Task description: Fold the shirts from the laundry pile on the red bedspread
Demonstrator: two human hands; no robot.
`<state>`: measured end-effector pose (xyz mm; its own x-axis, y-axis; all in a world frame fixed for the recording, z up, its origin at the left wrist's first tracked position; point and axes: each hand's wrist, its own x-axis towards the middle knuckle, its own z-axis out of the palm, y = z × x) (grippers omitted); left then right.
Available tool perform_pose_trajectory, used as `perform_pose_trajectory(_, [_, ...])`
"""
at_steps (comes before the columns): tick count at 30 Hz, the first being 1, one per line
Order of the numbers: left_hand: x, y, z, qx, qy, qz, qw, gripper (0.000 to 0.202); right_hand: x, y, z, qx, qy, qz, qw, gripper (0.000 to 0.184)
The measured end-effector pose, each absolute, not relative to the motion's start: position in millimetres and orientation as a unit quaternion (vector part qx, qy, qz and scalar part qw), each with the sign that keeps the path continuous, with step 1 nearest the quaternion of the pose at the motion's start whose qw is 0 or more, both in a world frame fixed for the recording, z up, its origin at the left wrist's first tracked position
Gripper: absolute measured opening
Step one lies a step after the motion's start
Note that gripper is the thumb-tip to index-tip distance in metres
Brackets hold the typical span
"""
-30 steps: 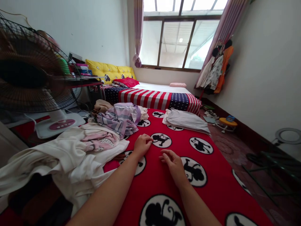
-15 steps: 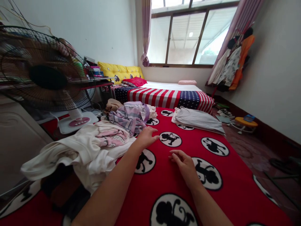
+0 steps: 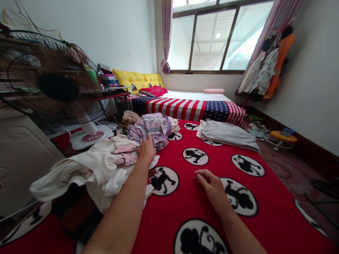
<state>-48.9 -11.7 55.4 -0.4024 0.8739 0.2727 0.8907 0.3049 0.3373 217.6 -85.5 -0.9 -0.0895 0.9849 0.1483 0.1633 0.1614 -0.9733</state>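
My left hand (image 3: 146,149) lies on a heap of unfolded clothes, touching a pink and white garment (image 3: 124,154) beside a lilac striped garment (image 3: 152,127). Its fingers curl into the cloth, though I cannot tell whether they grip it. My right hand (image 3: 212,184) rests on the red blanket (image 3: 209,211) with black monkey prints, fingers loosely curled and holding nothing. Cream-white clothes (image 3: 87,173) make up the near part of the heap. A folded grey garment (image 3: 227,133) lies at the far right of the blanket.
A black standing fan (image 3: 53,84) on a white base (image 3: 90,137) stands at the left. Beyond is a bed with a stars-and-stripes cover (image 3: 190,107) and yellow pillows (image 3: 135,79). Clothes hang at the right wall (image 3: 270,70). A small yellow stool (image 3: 283,137) sits on the floor.
My left hand has moved left from the blanket onto the clothes heap. My right hand has stayed on the blanket. The view has shifted a little to the left.
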Motion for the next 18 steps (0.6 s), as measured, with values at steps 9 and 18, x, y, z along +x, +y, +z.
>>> perform_pose_trajectory(9, [3, -22, 85, -0.67, -0.661, -0.329, -0.083, 0.031, 212, -86, 11, -0.449, -0.478, 0.524, 0.543, 0.042])
perform_pose_trajectory(18, [72, -81, 110, -0.854, -0.208, -0.251, -0.404, 0.037, 270, -81, 29, -0.441, -0.443, 0.581, 0.521, 0.042])
